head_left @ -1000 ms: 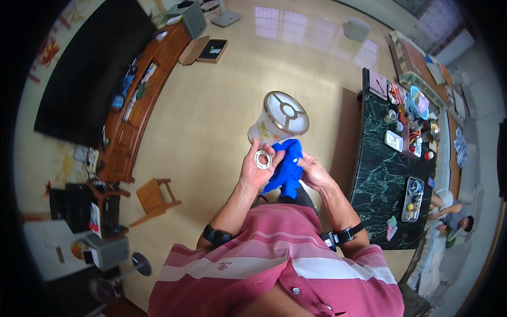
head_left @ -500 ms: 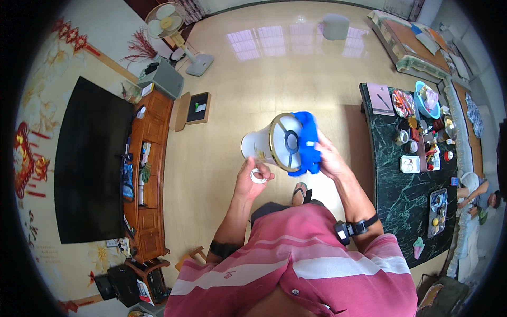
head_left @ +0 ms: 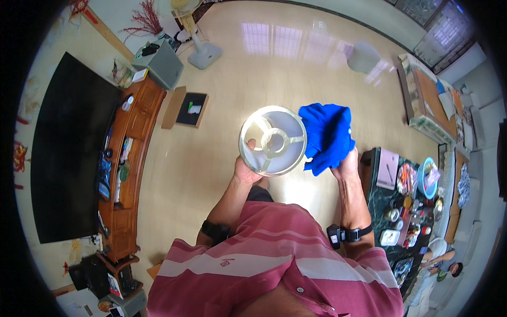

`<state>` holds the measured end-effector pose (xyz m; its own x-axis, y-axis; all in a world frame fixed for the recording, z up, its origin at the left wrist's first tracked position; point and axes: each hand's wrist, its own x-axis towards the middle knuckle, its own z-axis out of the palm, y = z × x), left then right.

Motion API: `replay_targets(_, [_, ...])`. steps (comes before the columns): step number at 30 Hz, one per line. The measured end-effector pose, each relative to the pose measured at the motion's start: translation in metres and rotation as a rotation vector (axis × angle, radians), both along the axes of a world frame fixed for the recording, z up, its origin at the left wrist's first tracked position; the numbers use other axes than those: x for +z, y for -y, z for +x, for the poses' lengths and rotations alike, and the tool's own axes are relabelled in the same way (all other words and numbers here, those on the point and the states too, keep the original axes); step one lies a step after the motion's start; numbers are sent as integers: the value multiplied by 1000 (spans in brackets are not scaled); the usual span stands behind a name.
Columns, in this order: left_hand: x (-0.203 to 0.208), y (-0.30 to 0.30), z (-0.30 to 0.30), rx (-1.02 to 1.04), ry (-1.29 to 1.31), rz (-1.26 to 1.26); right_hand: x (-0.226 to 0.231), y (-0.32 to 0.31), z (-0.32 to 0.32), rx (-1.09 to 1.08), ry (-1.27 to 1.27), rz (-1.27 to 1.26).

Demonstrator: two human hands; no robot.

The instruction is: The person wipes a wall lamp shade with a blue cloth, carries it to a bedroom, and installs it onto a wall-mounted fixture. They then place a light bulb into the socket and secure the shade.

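Turned since the earlier frame, the white lampshade [head_left: 287, 141] now presents its spoked end almost squarely to the camera, and the blue cloth [head_left: 326, 138], previously against the rim, is shifted off to its right. Taking the lampshade as the centre of the dial, the cloth sits at 3 o'clock, just beside the rim; contact between the two cannot be determined. Left hand [head_left: 244, 170], at between 7 and 8 o'clock, grips the lampshade, its thumb visible within the outline of the rim and its other fingers mostly hidden. Whether the small pale ring remains in that hand cannot be confirmed. Right hand [head_left: 346, 162], at between 3 and 4 o'clock, clutches the bunched cloth, the folds covering most of the fingers. The lampshade is held up in front of the striped shirt [head_left: 227, 264], over the pale floor [head_left: 232, 90]. An open cardboard box [head_left: 173, 108] lies on the floor near 10 o'clock, a fan base [head_left: 206, 56] stands near 11, and a television [head_left: 71, 153] is at 9. Toward 4 o'clock is a dark green marbled table [head_left: 377, 197], bearing a mauve notebook [head_left: 386, 174], a blue basin [head_left: 422, 178] and assorted jars.
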<state>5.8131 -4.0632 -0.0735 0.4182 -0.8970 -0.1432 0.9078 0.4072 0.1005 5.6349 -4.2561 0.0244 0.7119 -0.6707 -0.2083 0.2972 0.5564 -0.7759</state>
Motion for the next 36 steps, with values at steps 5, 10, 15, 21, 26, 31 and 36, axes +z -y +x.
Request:
replay_targets(5, [-8, 88, 117, -130, 156, -137, 22, 75, 94, -63, 28, -205])
replay_targets(10, [-13, 174, 200, -312, 231, -25, 30, 138, 175, 4, -10, -465])
replay_targets(15, [-24, 280, 268, -477, 204, -83, 10, 221, 267, -222, -99, -676])
replay_targets(21, [-14, 418, 367, -481, 228, -212, 1, 369, 350, -144, -22, -327])
replay_targets(26, [4, 513, 439, -149, 318, 89, 25, 482, 416, -292, 136, -72])
replay_targets(31, [3, 592, 497, -202, 104, -127, 27, 556, 472, -148, -14, -630])
replay_targets(36, [-9, 699, 566, -119, 196, 13, 15, 627, 579, -119, -127, -1442])
